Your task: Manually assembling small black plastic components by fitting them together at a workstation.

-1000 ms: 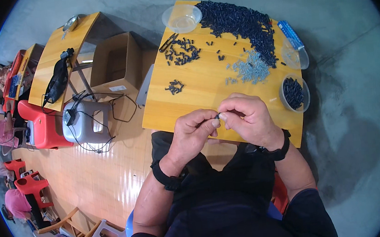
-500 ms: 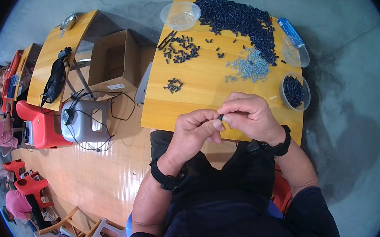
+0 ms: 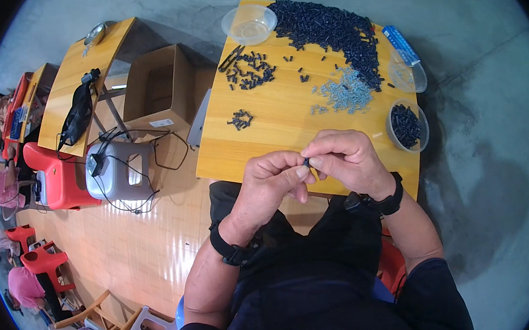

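Observation:
Above the table's near edge, my left hand (image 3: pixel 273 180) and my right hand (image 3: pixel 350 162) meet with fingertips pinched together. Between them is a small black cylindrical piece (image 3: pixel 307 161), mostly covered by the fingers. Both hands grip it. Beyond my right hand lies a pile of small silvery metal pieces (image 3: pixel 348 91). A large heap of black cylindrical pieces (image 3: pixel 328 28) spreads over the far right of the wooden table (image 3: pixel 225 150). Smaller groups of black pieces (image 3: pixel 249 71) lie at the left, with a dark pair of tweezers or snips (image 3: pixel 230 58) beside them.
A clear bowl (image 3: pixel 250 24) stands at the far left corner. On the right side are a tub of black pieces (image 3: pixel 406 127), a clear lid (image 3: pixel 407 77) and a blue box (image 3: pixel 401 45). Left of the table are a cardboard box (image 3: pixel 158 89), a grey stool (image 3: pixel 118 169) and cables.
My hands stay together around the small black piece, with only a slight shift of the right fingers. The view has moved a little.

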Demonstrator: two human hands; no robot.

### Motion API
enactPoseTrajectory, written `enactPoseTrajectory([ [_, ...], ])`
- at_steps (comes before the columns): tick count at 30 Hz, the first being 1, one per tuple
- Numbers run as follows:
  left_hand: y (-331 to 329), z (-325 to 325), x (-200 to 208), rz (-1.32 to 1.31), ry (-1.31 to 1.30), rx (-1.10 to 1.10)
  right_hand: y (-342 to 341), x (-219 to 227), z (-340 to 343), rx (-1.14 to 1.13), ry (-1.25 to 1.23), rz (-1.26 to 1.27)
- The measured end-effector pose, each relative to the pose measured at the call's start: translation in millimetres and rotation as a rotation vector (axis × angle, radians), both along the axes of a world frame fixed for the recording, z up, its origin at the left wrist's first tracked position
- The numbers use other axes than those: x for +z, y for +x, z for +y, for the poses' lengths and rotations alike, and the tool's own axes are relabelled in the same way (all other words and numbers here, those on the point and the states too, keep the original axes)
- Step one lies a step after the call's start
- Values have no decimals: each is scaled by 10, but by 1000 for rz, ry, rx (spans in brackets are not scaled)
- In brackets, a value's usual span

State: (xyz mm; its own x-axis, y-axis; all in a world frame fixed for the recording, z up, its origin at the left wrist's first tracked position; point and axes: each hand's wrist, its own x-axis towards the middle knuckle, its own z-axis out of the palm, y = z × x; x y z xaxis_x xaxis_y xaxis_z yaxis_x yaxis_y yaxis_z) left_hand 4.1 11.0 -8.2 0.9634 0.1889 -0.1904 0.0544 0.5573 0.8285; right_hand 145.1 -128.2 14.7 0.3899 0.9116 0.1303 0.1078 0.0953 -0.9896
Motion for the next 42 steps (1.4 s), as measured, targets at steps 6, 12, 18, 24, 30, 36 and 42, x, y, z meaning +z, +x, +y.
enactPoseTrajectory([
  [6,-22,-29,72,-29,-165,-30,12,23,-10,28,103,-66],
  [12,-50,-37,68,-49,-184,-65,27,82,-20,66,128,-210],
  [18,-7,-47,168,-7,-5,28,-56,95,-88,-100,56,20],
  [24,10,-17,77,-151,283,111,-29,161,-17,-22,-240,378],
  [30,13,-53,128,-213,211,159,-146,163,11,91,-379,587],
  [36,-29,-72,226,-113,74,69,-195,170,56,191,-381,744],
  [42,-21,-66,209,-126,119,71,-241,146,54,182,-403,912],
])
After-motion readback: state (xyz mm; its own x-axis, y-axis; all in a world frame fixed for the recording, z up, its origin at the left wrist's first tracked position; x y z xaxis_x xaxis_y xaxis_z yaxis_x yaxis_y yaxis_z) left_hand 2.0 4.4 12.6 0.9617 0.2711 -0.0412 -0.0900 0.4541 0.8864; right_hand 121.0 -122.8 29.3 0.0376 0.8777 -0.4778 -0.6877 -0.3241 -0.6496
